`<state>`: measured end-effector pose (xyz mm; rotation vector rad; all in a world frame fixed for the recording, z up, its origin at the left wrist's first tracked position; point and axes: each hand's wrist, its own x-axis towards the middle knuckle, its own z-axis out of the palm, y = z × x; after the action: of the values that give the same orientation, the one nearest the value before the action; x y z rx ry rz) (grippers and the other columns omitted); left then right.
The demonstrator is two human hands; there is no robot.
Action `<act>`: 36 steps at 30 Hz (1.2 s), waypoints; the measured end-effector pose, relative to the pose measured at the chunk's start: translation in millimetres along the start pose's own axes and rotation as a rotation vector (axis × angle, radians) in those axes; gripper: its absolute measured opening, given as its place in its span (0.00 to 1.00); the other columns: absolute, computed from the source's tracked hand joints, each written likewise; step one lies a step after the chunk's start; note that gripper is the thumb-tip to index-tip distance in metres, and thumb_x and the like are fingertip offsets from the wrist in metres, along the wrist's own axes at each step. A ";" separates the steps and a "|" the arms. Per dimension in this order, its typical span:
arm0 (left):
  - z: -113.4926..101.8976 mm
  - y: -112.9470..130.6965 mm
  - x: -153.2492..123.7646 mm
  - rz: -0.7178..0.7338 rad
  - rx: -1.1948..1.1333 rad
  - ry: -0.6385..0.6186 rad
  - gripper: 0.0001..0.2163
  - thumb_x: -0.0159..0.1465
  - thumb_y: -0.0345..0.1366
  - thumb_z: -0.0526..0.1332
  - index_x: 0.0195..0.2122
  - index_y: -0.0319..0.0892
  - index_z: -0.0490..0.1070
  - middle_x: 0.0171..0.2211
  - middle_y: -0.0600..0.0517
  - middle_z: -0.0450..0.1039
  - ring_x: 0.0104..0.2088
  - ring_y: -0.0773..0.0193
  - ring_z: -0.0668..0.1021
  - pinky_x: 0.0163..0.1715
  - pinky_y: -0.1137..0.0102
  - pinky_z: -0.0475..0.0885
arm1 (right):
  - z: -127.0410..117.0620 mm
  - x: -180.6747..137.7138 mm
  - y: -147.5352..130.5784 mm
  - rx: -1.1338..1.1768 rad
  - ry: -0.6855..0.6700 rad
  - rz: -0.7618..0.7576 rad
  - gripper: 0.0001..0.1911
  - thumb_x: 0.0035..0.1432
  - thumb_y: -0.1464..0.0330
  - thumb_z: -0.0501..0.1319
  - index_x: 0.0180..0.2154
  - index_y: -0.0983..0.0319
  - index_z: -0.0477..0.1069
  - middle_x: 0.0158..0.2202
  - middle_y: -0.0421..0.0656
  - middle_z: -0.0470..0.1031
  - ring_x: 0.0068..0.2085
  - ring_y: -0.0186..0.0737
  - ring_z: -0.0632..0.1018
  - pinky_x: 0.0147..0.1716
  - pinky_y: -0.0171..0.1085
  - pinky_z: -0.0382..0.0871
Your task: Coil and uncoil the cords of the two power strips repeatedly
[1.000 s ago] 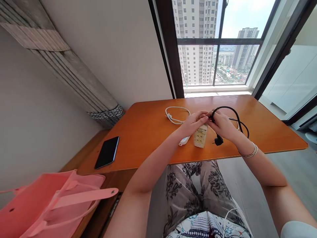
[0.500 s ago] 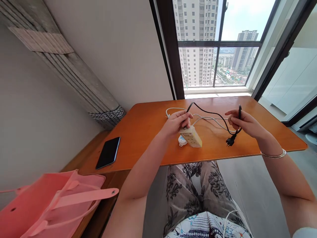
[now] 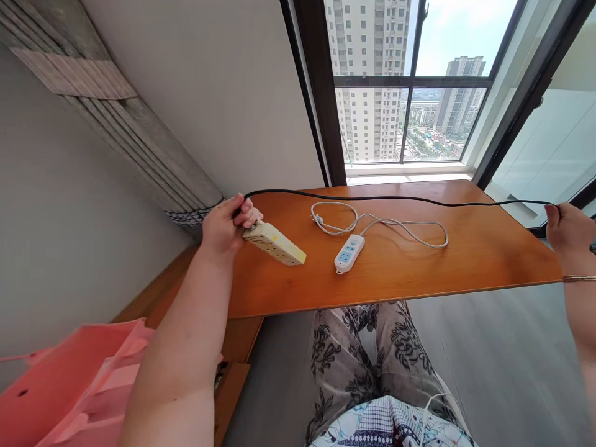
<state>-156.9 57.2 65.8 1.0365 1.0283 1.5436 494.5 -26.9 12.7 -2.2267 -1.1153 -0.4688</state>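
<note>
My left hand (image 3: pixel 228 225) is closed around the black cord (image 3: pixel 395 198) where it meets a yellowed power strip (image 3: pixel 275 243). That strip hangs tilted below my fingers, over the left part of the table. Far to the right, my right hand (image 3: pixel 572 231) grips the other end of the cord, which runs almost straight between both hands. The plug is not visible, being hidden at or beyond my right hand. A small white power strip (image 3: pixel 349 254) with blue sockets lies on the table between my hands, its white cord (image 3: pixel 403 223) looped behind it.
The orange-brown wooden table (image 3: pixel 410 273) stands before a window (image 3: pixel 410 81). A pink bag (image 3: pixel 88 372) sits at the lower left. A grey curtain (image 3: pixel 153 167) hangs at the left wall. My legs (image 3: pixel 367 360) are under the table's front edge.
My hands have moved wide apart, left hand leftward with the yellowed strip and right hand rightward, pulling the slack black cord nearly straight. The white strip is now uncovered; my left arm hides the phone.
</note>
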 end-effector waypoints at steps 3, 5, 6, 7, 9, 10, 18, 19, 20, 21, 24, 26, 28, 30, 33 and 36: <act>-9.3 -2.2 -0.9 0.014 0.004 -0.017 0.22 0.70 0.34 0.47 0.16 0.41 0.54 0.09 0.58 0.40 0.14 0.71 0.49 0.24 0.75 0.61 | 7.3 -4.8 -1.5 -0.007 -0.038 -0.095 0.26 0.64 0.71 0.59 0.22 0.54 0.44 0.25 0.44 0.61 0.26 0.40 0.57 0.28 0.44 0.45; -11.3 0.1 -4.5 0.027 -0.030 -0.031 0.22 0.70 0.34 0.46 0.16 0.40 0.55 0.10 0.58 0.38 0.14 0.71 0.47 0.24 0.76 0.61 | 12.7 -7.2 -6.4 0.028 -0.058 -0.143 0.25 0.64 0.73 0.58 0.23 0.54 0.44 0.25 0.44 0.60 0.27 0.40 0.58 0.29 0.44 0.46; -11.1 2.2 -7.0 0.026 -0.046 -0.037 0.23 0.70 0.34 0.45 0.16 0.40 0.55 0.10 0.58 0.37 0.14 0.71 0.47 0.24 0.76 0.60 | 15.9 -8.1 -9.3 0.037 -0.070 -0.159 0.25 0.64 0.73 0.57 0.23 0.53 0.44 0.26 0.44 0.60 0.27 0.41 0.59 0.29 0.44 0.47; -9.9 4.7 -9.7 0.023 -0.061 -0.044 0.23 0.70 0.34 0.44 0.16 0.40 0.56 0.10 0.58 0.36 0.14 0.71 0.46 0.23 0.77 0.60 | 19.6 -9.1 -12.1 0.041 -0.088 -0.173 0.24 0.64 0.73 0.57 0.24 0.53 0.44 0.27 0.44 0.61 0.28 0.42 0.61 0.30 0.44 0.49; -5.1 10.3 -16.0 0.018 -0.087 -0.060 0.23 0.70 0.35 0.43 0.16 0.40 0.56 0.11 0.58 0.34 0.15 0.70 0.45 0.23 0.76 0.60 | 28.5 -11.5 -17.8 0.042 -0.135 -0.223 0.23 0.64 0.72 0.57 0.24 0.53 0.46 0.28 0.47 0.64 0.31 0.44 0.64 0.32 0.44 0.52; -1.6 13.1 -19.3 0.022 -0.101 -0.067 0.24 0.71 0.35 0.43 0.16 0.40 0.56 0.11 0.58 0.34 0.15 0.70 0.45 0.23 0.76 0.60 | 33.8 -12.9 -20.6 0.043 -0.156 -0.252 0.21 0.64 0.71 0.57 0.24 0.53 0.47 0.30 0.48 0.66 0.33 0.45 0.66 0.33 0.44 0.54; 34.0 22.6 -40.9 0.025 -0.196 -0.199 0.29 0.72 0.31 0.32 0.18 0.41 0.63 0.12 0.58 0.40 0.13 0.71 0.46 0.20 0.74 0.58 | 80.7 -29.9 -62.1 -0.160 -0.592 -0.492 0.13 0.63 0.66 0.55 0.40 0.60 0.78 0.46 0.54 0.77 0.49 0.52 0.76 0.46 0.46 0.68; 38.0 21.4 -42.4 0.019 -0.213 -0.243 0.29 0.73 0.32 0.33 0.19 0.41 0.64 0.12 0.58 0.41 0.12 0.72 0.46 0.20 0.74 0.58 | 82.8 -34.4 -71.9 -0.173 -0.631 -0.517 0.15 0.61 0.66 0.56 0.43 0.61 0.79 0.48 0.54 0.77 0.51 0.53 0.76 0.47 0.47 0.69; 42.2 19.5 -44.0 0.011 -0.227 -0.296 0.29 0.74 0.34 0.34 0.20 0.41 0.66 0.12 0.59 0.42 0.12 0.73 0.46 0.20 0.74 0.58 | 83.0 -40.1 -83.1 -0.157 -0.647 -0.559 0.18 0.61 0.66 0.56 0.48 0.63 0.78 0.52 0.55 0.76 0.53 0.55 0.76 0.50 0.49 0.70; 46.4 16.9 -45.8 0.000 -0.238 -0.358 0.28 0.74 0.35 0.36 0.22 0.41 0.68 0.12 0.60 0.42 0.11 0.73 0.47 0.20 0.73 0.58 | 81.3 -47.0 -95.6 -0.105 -0.634 -0.616 0.21 0.61 0.66 0.56 0.52 0.64 0.76 0.55 0.56 0.74 0.56 0.57 0.74 0.54 0.51 0.68; 60.6 6.8 -53.0 -0.032 -0.247 -0.525 0.21 0.74 0.38 0.45 0.35 0.40 0.76 0.11 0.63 0.44 0.10 0.74 0.50 0.21 0.73 0.60 | 65.9 -74.2 -138.0 0.281 -0.530 -0.721 0.27 0.65 0.59 0.54 0.60 0.64 0.70 0.61 0.56 0.69 0.62 0.58 0.69 0.62 0.55 0.61; 70.0 -0.2 -58.7 -0.055 -0.253 -0.573 0.16 0.73 0.40 0.50 0.42 0.40 0.77 0.11 0.64 0.46 0.10 0.75 0.52 0.21 0.73 0.61 | 51.5 -96.0 -165.6 0.607 -0.580 -0.749 0.28 0.68 0.55 0.50 0.65 0.57 0.63 0.63 0.51 0.68 0.64 0.52 0.68 0.63 0.54 0.61; 77.9 -5.6 -63.5 -0.073 -0.269 -0.587 0.15 0.72 0.42 0.53 0.45 0.42 0.76 0.12 0.64 0.47 0.10 0.75 0.54 0.21 0.73 0.61 | 39.4 -117.6 -188.6 0.853 -0.699 -0.798 0.31 0.69 0.53 0.48 0.69 0.54 0.53 0.67 0.49 0.63 0.67 0.48 0.65 0.64 0.53 0.61; 83.2 -9.1 -66.8 -0.081 -0.284 -0.608 0.14 0.72 0.42 0.53 0.43 0.43 0.77 0.12 0.64 0.48 0.09 0.74 0.55 0.20 0.73 0.61 | 33.4 -135.8 -206.2 0.944 -0.758 -0.862 0.41 0.65 0.51 0.56 0.72 0.54 0.43 0.71 0.49 0.53 0.70 0.49 0.59 0.67 0.54 0.55; 88.1 -11.9 -70.1 -0.069 -0.291 -0.675 0.14 0.72 0.41 0.53 0.39 0.42 0.77 0.11 0.64 0.48 0.08 0.74 0.56 0.19 0.73 0.61 | 37.5 -153.4 -224.8 0.987 -0.754 -0.855 0.47 0.62 0.52 0.60 0.72 0.54 0.38 0.74 0.51 0.45 0.72 0.51 0.54 0.69 0.56 0.51; 92.4 -13.8 -74.7 -0.059 -0.269 -0.732 0.14 0.71 0.42 0.54 0.38 0.41 0.76 0.10 0.64 0.46 0.08 0.74 0.55 0.18 0.72 0.60 | 49.3 -161.2 -236.5 0.976 -0.699 -0.806 0.44 0.62 0.55 0.61 0.71 0.58 0.43 0.71 0.54 0.51 0.70 0.52 0.58 0.67 0.56 0.54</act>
<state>-53.2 -2.3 68.8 1.2241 0.3294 1.0711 210.9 19.3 -29.3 -1.0037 -2.0210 0.5398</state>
